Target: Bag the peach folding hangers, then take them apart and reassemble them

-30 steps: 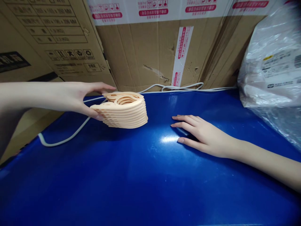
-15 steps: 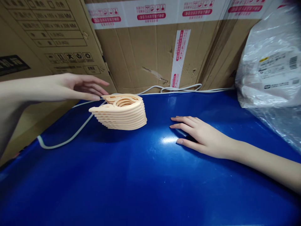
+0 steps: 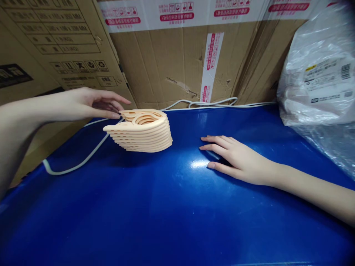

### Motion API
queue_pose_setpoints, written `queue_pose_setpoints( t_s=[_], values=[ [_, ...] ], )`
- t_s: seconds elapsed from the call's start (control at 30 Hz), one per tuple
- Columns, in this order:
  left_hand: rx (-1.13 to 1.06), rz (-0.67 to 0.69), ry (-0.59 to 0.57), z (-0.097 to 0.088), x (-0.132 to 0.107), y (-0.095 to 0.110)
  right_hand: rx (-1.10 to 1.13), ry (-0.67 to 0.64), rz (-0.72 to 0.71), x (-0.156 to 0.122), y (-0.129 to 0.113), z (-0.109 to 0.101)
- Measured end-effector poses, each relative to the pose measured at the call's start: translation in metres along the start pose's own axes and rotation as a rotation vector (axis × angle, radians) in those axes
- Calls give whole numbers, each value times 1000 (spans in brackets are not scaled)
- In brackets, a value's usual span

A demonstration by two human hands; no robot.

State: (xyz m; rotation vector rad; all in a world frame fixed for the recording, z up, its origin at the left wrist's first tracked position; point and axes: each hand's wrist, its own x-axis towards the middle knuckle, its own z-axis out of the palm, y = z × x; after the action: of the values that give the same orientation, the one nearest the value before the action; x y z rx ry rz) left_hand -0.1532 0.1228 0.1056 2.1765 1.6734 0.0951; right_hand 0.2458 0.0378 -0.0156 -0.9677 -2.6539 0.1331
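Observation:
A stack of several identical peach-coloured, loop-shaped plastic pieces stands on the blue tabletop, left of the middle. Rounded openings show in its top, and its near side is ribbed by the layered edges. My left hand hovers at the far left of the stack with thumb and fingers apart. Its fingertips are by the upper left edge; whether they touch it I cannot tell. To the right, my right hand lies palm down on the tabletop, fingers stretched out and holding nothing.
Cardboard boxes wall off the back, and another printed carton stands at the left. A white cable loops behind the stack and along the back edge. Clear plastic wrap with a labelled package sits at the right.
My left hand has drawn slightly closer to the stack, and its fingers have curled a little. The whole view has shifted slightly; the stack and my right hand stay put.

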Motion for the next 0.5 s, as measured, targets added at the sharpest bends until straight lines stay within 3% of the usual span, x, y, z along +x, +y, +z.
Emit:
queue_pose_setpoints(
  t_s=[0.27,0.5],
  values=[
    [172,-5,139,8,-2,8,-32,-19,-7,0,0,1],
    [258,9,125,7,0,4,-34,-26,-6,0,-1,0]
  ],
)
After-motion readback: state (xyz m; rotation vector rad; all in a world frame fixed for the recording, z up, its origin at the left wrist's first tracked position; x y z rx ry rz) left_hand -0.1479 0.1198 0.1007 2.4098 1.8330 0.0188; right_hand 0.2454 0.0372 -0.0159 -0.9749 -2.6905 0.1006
